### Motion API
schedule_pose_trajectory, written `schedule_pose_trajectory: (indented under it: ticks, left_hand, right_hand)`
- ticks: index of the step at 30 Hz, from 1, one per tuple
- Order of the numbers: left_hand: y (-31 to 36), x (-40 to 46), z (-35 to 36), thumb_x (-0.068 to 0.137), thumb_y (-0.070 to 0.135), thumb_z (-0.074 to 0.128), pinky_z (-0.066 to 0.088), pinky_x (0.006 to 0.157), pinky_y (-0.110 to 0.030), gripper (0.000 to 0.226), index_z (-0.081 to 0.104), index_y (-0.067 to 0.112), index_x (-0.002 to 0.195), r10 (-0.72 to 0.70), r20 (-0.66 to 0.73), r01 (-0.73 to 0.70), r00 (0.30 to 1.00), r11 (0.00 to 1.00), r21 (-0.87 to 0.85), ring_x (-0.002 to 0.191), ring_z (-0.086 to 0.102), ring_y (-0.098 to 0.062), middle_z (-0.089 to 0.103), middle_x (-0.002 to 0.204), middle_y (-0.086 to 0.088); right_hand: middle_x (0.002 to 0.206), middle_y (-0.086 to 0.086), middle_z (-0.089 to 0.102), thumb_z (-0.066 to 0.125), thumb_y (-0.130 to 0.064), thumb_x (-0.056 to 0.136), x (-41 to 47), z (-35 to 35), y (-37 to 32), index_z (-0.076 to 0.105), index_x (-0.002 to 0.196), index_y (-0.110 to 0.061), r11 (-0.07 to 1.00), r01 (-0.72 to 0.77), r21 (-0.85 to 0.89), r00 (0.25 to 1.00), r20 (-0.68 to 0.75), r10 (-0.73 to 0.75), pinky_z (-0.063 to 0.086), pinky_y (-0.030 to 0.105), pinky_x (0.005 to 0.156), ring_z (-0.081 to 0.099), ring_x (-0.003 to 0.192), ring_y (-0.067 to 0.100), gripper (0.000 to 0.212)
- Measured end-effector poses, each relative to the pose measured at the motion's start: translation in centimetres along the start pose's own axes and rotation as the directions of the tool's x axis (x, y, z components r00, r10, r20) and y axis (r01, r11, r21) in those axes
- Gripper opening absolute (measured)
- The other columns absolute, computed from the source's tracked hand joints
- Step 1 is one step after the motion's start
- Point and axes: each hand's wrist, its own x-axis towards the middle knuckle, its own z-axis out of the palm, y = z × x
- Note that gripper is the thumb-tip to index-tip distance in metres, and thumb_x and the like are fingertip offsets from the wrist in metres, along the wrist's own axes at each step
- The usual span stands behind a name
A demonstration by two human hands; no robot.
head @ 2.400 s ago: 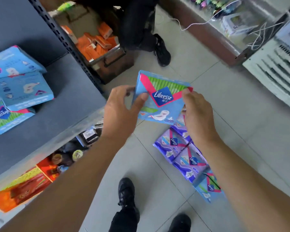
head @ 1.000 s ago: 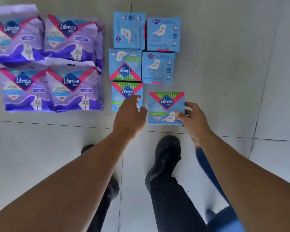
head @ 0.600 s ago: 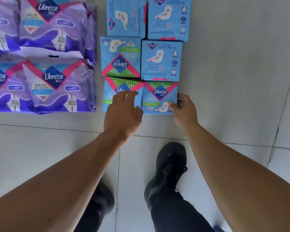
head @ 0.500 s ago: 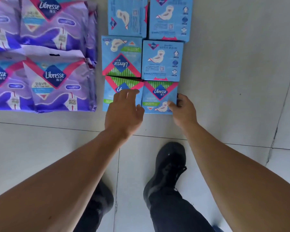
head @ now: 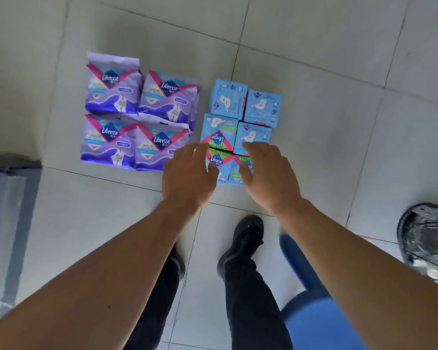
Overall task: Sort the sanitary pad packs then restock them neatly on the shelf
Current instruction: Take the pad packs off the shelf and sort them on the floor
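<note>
Both hands' fingers point(head: 257, 150) spread loose, empty, above the nearest blue packs point(head: 216, 162), purple packs point(head: 159, 145) left, all marked Libresse

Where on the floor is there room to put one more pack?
Bare tile lies right of the blue packs, towards the black bag, and beyond both groups. It is crowded between the purple packs and the blue ones, and where both hands hover.

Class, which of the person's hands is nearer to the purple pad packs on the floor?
Left. The left hand hovers right beside the purple pad packs; the right hand is farther right, over the blue pad packs.
</note>
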Motion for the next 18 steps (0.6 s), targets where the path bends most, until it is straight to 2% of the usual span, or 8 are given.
schedule_pose_trajectory:
  ticks: [5,10,12,15,18]
  left_hand:
    - [-2.3,-5.1,-14.1,0.09,0.039,0.042,0.048,0.085,-0.044,0.047,0.053,0.017,0.13,-0.008,-0.199,-0.002,0.98,0.999,-0.053,0.109,0.057,-0.031,0.061,0.124,-0.008]
    - [-7.7,-9.9,-25.9,0.087,0.043,0.038,0.048,0.083,-0.044,0.052,0.055,0.018,0.129,-0.173,-0.37,0.133,0.913,0.983,-0.13,0.108,0.057,-0.033,0.061,0.123,-0.007]
    - [-10.7,-11.7,-29.2,0.087,0.046,0.034,0.046,0.087,-0.043,0.054,0.054,0.021,0.13,-0.258,-0.421,0.21,0.87,0.965,-0.159,0.113,0.055,-0.031,0.059,0.127,-0.005]
    - [-15.5,-14.7,-32.5,0.091,0.039,0.051,0.043,0.093,-0.045,0.043,0.053,0.023,0.131,-0.386,-0.494,0.323,0.779,0.923,-0.211,0.115,0.054,-0.031,0.057,0.129,-0.004]
    - [-20.0,-18.7,-34.9,0.088,0.034,0.056,0.043,0.095,-0.045,0.041,0.055,0.022,0.128,-0.516,-0.539,0.419,0.666,0.856,-0.302,0.116,0.052,-0.031,0.057,0.127,-0.005]
  right_hand:
    - [0.112,0.011,0.067,0.04,-0.035,0.087,0.8,-12.2,-11.5,0.063,0.116,-0.011,0.969,0.201,-0.146,0.975,-0.062,-0.212,0.051,0.04,0.067,0.064,0.095,0.034,0.045]
    - [0.112,0.009,0.066,0.039,-0.038,0.084,2.0,-20.4,-24.1,0.064,0.116,-0.012,0.891,0.403,-0.209,0.895,-0.117,-0.431,0.05,0.037,0.064,0.063,0.091,0.032,0.048]
    - [0.114,0.006,0.065,0.039,-0.038,0.085,2.6,-21.8,-29.0,0.062,0.12,-0.013,0.85,0.479,-0.219,0.852,-0.117,-0.51,0.049,0.036,0.064,0.062,0.093,0.03,0.049]
    - [0.121,0.005,0.063,0.036,-0.039,0.085,2.9,-21.8,-35.9,0.059,0.126,-0.016,0.772,0.588,-0.24,0.78,-0.084,-0.62,0.049,0.038,0.07,0.061,0.101,0.028,0.052]
    - [0.12,0.008,0.064,0.04,-0.037,0.086,2.2,-20.7,-42.5,0.059,0.124,-0.013,0.673,0.701,-0.234,0.682,-0.057,-0.73,0.051,0.039,0.071,0.062,0.1,0.031,0.05]
